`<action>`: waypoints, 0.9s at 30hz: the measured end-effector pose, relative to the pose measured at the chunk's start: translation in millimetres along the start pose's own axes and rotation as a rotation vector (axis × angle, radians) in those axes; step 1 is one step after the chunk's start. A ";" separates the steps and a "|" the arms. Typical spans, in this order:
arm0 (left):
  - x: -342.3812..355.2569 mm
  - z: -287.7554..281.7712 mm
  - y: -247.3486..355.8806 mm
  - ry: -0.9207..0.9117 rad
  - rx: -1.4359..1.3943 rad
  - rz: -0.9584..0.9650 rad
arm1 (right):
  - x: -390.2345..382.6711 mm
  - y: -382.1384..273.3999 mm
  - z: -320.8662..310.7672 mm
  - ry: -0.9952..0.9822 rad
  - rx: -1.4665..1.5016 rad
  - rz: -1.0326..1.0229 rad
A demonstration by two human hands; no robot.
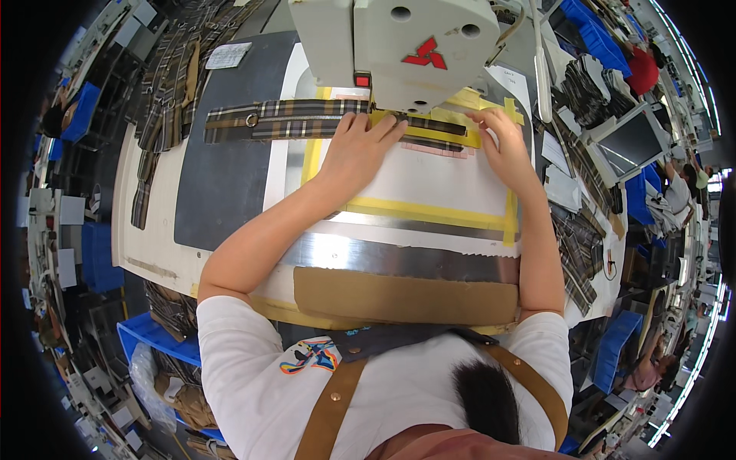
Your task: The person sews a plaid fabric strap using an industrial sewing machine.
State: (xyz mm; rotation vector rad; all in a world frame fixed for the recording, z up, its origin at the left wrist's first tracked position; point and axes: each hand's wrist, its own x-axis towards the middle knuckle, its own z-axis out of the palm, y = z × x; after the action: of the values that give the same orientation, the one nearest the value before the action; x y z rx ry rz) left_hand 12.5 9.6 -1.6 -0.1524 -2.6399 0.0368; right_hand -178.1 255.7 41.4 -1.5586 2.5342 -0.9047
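A plaid strip (230, 130) with a metal zipper and ring pull lies crosswise under the white sewing machine head (391, 46). My left hand (360, 149) rests with fingers lying on the strip's right part, just left of the needle area. A white template (429, 180) edged in yellow tape lies beneath, with a yellow band and narrow dark plaid pieces at its upper middle. My right hand (502, 149) touches the right end of that yellow band, fingers bent and apart. The needle itself is hard to make out.
A dark mat (215, 199), steel plate (353, 253) and cardboard piece (406, 295) cover the table. Plaid pieces lie at both sides, with a monitor (621, 142) at right. Blue bins (149, 337) stand beside the table. Other people work at far right.
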 end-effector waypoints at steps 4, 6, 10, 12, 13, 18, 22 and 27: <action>1.4 -1.4 2.0 -0.003 -0.041 -0.009 | 19.8 -10.2 28.5 0.088 0.041 0.189; 0.7 -1.1 1.6 -0.008 -0.031 -0.007 | 28.5 -14.5 35.2 0.053 0.079 0.223; 1.1 -0.1 0.6 0.007 -0.046 -0.010 | 32.8 -11.2 46.5 0.077 0.289 0.197; -0.2 2.3 -3.7 0.021 -0.075 -0.036 | 32.8 -11.7 46.9 0.112 0.217 0.088; -1.9 3.2 -4.9 0.036 -0.105 -0.062 | 34.3 -14.9 43.8 0.101 0.237 0.109; -2.8 1.2 -7.9 0.029 -0.132 -0.052 | 34.3 -11.5 46.1 0.116 0.265 0.111; -2.0 -1.1 -7.6 0.023 -0.149 -0.060 | 35.5 -15.7 41.0 0.083 0.262 0.144; -0.3 -4.9 -7.6 0.009 -0.137 -0.044 | 34.8 -11.0 45.0 0.086 0.260 0.116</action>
State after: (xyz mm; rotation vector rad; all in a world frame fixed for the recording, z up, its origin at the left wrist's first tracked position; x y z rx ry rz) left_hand 14.3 2.0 2.9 -0.1394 -2.6359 -0.1590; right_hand -172.2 202.7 18.7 -1.3123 2.4107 -1.2501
